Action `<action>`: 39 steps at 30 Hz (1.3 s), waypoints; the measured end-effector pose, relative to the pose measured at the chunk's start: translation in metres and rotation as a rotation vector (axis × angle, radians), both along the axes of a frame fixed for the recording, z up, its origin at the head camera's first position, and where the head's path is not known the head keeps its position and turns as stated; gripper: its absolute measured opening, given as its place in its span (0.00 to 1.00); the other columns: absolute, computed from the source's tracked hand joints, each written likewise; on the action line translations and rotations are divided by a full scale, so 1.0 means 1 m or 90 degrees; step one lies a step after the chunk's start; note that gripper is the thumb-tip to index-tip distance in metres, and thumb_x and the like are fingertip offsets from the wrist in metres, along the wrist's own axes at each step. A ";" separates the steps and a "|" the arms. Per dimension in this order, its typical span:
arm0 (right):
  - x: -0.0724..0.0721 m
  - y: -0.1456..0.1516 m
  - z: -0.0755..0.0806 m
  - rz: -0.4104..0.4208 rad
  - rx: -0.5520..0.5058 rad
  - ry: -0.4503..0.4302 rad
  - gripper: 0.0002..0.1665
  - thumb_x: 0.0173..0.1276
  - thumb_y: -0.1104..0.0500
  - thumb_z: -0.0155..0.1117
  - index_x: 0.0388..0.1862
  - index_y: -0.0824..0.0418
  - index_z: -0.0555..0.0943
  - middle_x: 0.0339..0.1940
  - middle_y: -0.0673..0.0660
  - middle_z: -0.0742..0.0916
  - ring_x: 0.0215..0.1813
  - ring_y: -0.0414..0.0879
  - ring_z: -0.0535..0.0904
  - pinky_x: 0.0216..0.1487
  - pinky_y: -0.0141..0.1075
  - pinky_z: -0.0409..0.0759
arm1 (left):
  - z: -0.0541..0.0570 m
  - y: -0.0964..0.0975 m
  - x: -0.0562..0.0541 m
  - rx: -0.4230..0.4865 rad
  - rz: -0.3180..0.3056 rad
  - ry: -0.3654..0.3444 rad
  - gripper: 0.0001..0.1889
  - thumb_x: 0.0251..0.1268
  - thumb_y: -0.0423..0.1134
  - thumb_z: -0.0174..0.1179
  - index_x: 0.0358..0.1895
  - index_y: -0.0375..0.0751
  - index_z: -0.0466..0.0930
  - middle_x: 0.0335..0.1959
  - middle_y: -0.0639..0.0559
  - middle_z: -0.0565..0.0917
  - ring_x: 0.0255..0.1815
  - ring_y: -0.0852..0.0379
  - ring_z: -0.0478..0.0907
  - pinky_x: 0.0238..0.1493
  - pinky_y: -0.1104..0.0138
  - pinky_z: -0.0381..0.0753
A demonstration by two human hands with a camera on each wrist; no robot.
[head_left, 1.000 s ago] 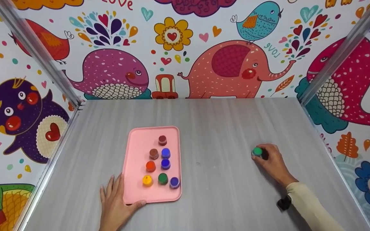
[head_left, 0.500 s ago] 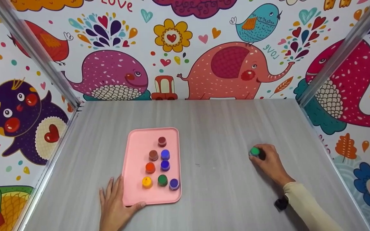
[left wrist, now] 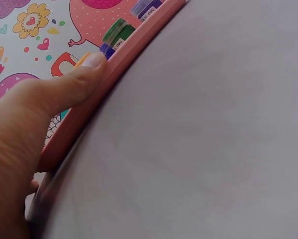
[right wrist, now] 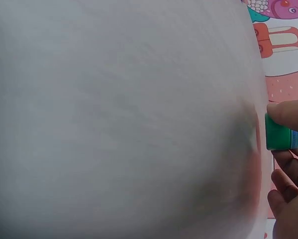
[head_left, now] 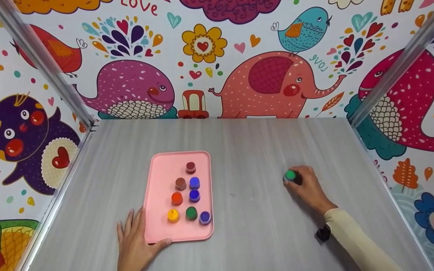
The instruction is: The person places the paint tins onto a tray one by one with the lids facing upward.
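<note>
In the head view my right hand (head_left: 309,188) pinches a small paint jar with a bright green lid (head_left: 290,175) between thumb and fingers, over the right half of the table. The right wrist view shows the jar's green end (right wrist: 278,133) beside the thumb. My left hand (head_left: 136,241) rests at the near left corner of a pink tray (head_left: 160,169). Its fingers lie straight along the tray's left side, and the thumb (left wrist: 79,79) lies on the near rim. Standing on the tray are several paint jars, among them yellow (head_left: 173,215), dark green (head_left: 191,213) and orange (head_left: 177,198).
Also on the tray are blue (head_left: 194,195), purple (head_left: 205,218), brown (head_left: 180,183) and dark red (head_left: 190,167) jars. Grey tabletop (head_left: 247,150) lies between the tray and my right hand. Printed walls (head_left: 202,75) enclose the back and sides, with metal posts (head_left: 43,64) at the corners.
My right hand has moved left toward the tray, carrying the green-lidded paint jar. My left hand and the tray have stayed in place.
</note>
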State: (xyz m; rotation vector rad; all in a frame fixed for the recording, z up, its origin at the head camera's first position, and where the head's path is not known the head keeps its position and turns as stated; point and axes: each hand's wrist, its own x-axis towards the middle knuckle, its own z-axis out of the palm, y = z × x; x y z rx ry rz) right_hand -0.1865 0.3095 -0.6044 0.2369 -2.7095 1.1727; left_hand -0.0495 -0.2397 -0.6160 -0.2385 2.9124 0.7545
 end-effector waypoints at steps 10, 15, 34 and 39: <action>-0.017 -0.020 0.003 0.041 0.001 -0.007 0.22 0.70 0.66 0.81 0.60 0.67 0.84 0.59 0.64 0.83 0.65 0.58 0.75 0.66 0.54 0.76 | 0.000 0.002 0.000 -0.003 0.000 -0.002 0.82 0.41 0.89 0.69 0.89 0.29 0.49 0.88 0.27 0.53 0.89 0.24 0.39 0.80 0.33 0.10; -0.022 -0.031 0.002 0.056 0.003 -0.009 0.23 0.69 0.66 0.81 0.60 0.67 0.84 0.60 0.65 0.83 0.64 0.58 0.76 0.67 0.55 0.77 | 0.001 0.003 -0.001 -0.002 0.003 -0.006 0.83 0.40 0.89 0.69 0.89 0.29 0.49 0.88 0.27 0.54 0.89 0.24 0.39 0.80 0.33 0.10; -0.038 -0.068 0.003 0.117 0.000 0.014 0.21 0.68 0.67 0.82 0.58 0.64 0.86 0.53 0.57 0.87 0.62 0.53 0.75 0.64 0.49 0.79 | 0.000 -0.001 -0.002 -0.004 -0.004 0.009 0.80 0.43 0.86 0.72 0.88 0.29 0.51 0.87 0.26 0.57 0.88 0.24 0.41 0.81 0.26 0.21; -0.042 -0.077 0.005 0.124 -0.012 -0.002 0.21 0.69 0.66 0.81 0.59 0.65 0.86 0.55 0.59 0.86 0.63 0.54 0.75 0.65 0.50 0.80 | -0.001 -0.001 -0.001 -0.007 -0.002 0.010 0.80 0.42 0.87 0.71 0.88 0.29 0.52 0.87 0.26 0.58 0.88 0.23 0.41 0.81 0.26 0.21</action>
